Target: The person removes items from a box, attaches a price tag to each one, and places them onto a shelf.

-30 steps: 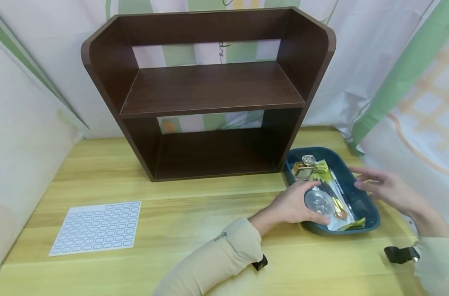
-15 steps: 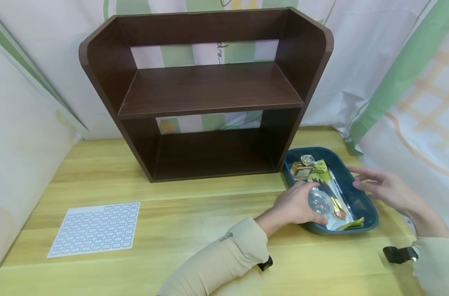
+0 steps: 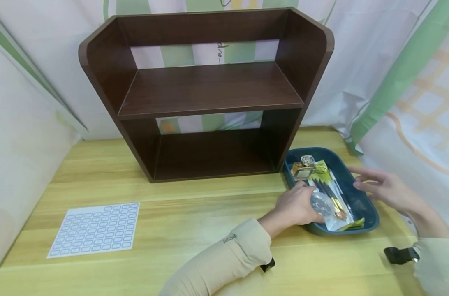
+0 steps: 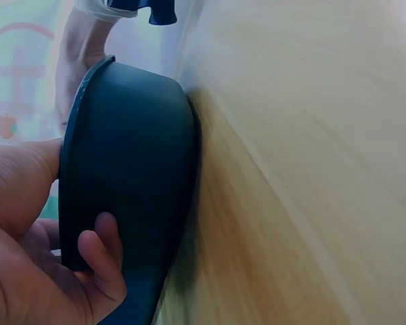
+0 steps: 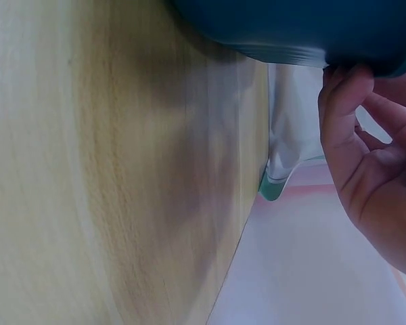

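Note:
My left hand [image 3: 295, 206] reaches into a dark teal tray [image 3: 359, 201] and grips a clear round disc-shaped container [image 3: 322, 204] between thumb and fingers. In the left wrist view, some left fingers [image 4: 103, 261] curl beside the tray's outer wall. On the tray's right side, my right hand [image 3: 392, 191] holds the rim; the right wrist view shows bent fingers against the outer wall, its thumb hidden there. Beside the round container lie a packet of makeup brushes [image 3: 329, 193] with green ends and a gold perfume bottle [image 3: 302, 170] with a clear stopper.
A dark brown two-tier shelf [image 3: 213, 88] stands at the back, its right foot close to the tray. On the left of the wooden table [image 3: 180, 230] lies a white sheet of printed labels [image 3: 95, 229]. Patterned curtains [image 3: 406, 94] hang behind and at the sides.
My left hand has shifted slightly right over the tray, and the round container has moved a little right with it. My right hand stays at the rim.

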`<state>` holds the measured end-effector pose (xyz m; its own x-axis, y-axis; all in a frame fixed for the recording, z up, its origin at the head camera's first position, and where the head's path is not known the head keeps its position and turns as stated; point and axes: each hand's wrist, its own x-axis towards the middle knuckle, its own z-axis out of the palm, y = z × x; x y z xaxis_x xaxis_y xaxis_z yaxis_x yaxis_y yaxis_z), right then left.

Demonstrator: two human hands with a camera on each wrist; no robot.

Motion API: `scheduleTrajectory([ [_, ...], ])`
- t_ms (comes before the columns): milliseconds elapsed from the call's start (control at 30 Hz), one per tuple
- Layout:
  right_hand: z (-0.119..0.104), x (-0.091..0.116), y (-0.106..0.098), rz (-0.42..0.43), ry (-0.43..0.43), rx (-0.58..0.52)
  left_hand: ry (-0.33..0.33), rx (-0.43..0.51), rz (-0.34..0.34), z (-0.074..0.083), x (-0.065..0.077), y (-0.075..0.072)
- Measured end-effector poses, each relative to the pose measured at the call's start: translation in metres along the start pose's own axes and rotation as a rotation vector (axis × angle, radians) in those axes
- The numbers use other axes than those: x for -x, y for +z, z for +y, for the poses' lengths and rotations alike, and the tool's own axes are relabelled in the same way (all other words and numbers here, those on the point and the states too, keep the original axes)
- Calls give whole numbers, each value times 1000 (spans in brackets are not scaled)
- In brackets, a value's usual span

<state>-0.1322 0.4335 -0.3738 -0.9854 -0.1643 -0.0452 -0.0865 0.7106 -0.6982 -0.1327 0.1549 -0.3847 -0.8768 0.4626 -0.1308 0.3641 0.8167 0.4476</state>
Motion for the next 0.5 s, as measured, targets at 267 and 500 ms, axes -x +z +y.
scheduleTrajectory([
  [267,1,1,0,-8,7,-17,20,-30,-18,1,-1,-2],
  [500,0,1,0,-12,13,8,36,-18,3,-2,-3,-1],
])
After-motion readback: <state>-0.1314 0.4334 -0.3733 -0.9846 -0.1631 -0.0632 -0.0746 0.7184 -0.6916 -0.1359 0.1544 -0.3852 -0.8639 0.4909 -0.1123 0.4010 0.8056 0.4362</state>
